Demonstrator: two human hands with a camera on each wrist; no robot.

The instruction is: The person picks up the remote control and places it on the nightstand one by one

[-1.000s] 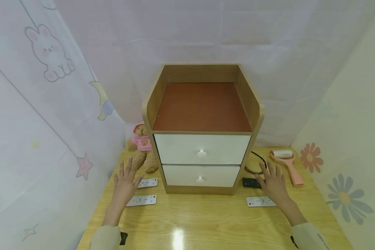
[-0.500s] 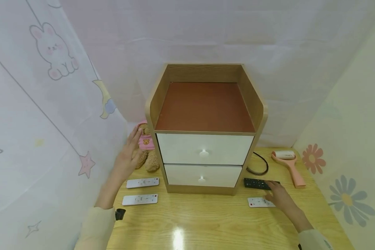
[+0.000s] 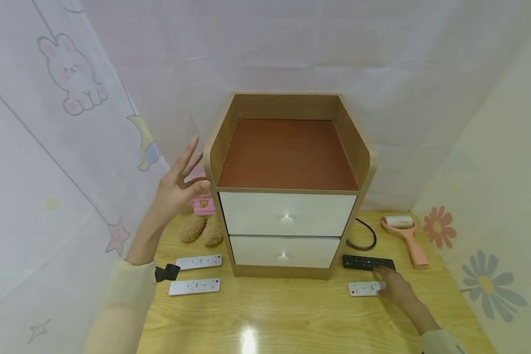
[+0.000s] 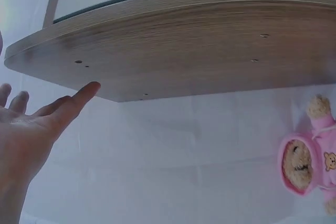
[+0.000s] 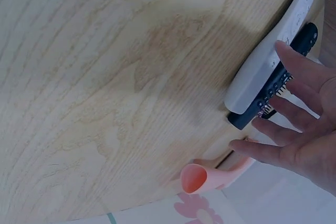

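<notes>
My left hand [image 3: 172, 189] is raised beside the left side panel of a small wooden cabinet [image 3: 287, 271], with fingers spread and holding nothing. In the left wrist view its fingertips come close to that wooden panel [image 4: 184, 51]. Behind the hand sits a teddy bear [image 3: 203, 205] in a pink hoodie, partly covered by it. On the right, my right hand [image 3: 398, 287] is low over a white remote control [image 3: 363, 289] and a black remote control [image 3: 363, 262]. In the right wrist view its fingers are loosely extended across both remotes, gripping neither.
The cabinet has an open top shelf [image 3: 289, 152] and two white drawers with knobs. Two more white remotes, a rear one [image 3: 199, 262] and a front one [image 3: 194, 286], lie at left. A coiled black cord [image 3: 367, 241] and a pink lint roller [image 3: 409, 241] lie at right.
My left hand has risen from near the left remotes up to the cabinet's side. The right hand has moved down and back over the right-hand remotes.
</notes>
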